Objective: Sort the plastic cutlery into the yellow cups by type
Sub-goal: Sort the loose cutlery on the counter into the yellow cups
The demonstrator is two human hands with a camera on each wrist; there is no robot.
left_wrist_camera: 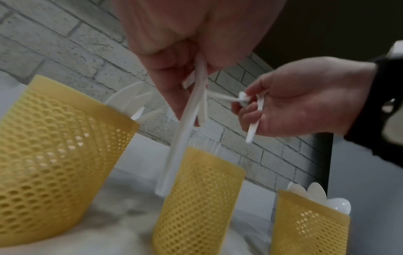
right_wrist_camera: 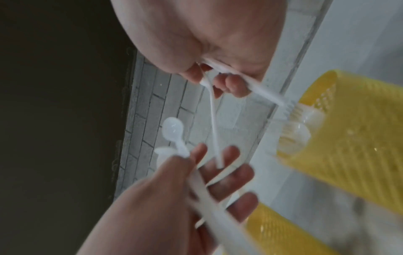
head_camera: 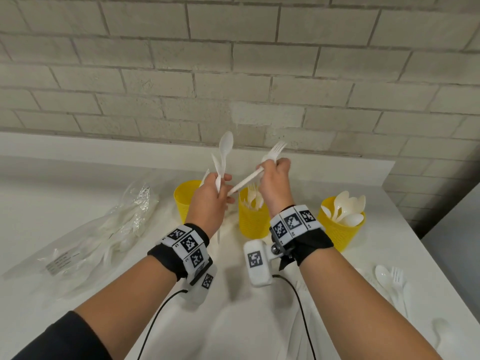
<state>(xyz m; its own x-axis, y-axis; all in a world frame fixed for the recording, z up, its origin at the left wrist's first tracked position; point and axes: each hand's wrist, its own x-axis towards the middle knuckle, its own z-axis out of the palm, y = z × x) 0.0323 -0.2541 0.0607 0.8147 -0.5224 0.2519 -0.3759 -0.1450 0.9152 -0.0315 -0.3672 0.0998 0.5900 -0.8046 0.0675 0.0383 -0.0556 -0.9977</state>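
Three yellow mesh cups stand in a row by the wall: the left cup (head_camera: 185, 203) holds knives, the middle cup (head_camera: 253, 222) forks, the right cup (head_camera: 342, 235) spoons. Above the left and middle cups my left hand (head_camera: 218, 190) grips a white spoon (head_camera: 225, 145) and a knife (head_camera: 216, 163) upright; a long handle (left_wrist_camera: 181, 138) hangs below its fist. My right hand (head_camera: 274, 175) pinches a white fork (head_camera: 276, 150), tines up, above the middle cup. The fork's handle slants down to my left fingers (right_wrist_camera: 229, 162). A second white handle (left_wrist_camera: 254, 124) pokes down from the right palm.
A clear plastic bag (head_camera: 104, 229) with more white cutlery lies at the left of the white table (head_camera: 246, 320). A loose spoon (head_camera: 383, 275) and fork (head_camera: 397, 280) lie near the right edge. The brick wall (head_camera: 233, 74) stands close behind the cups.
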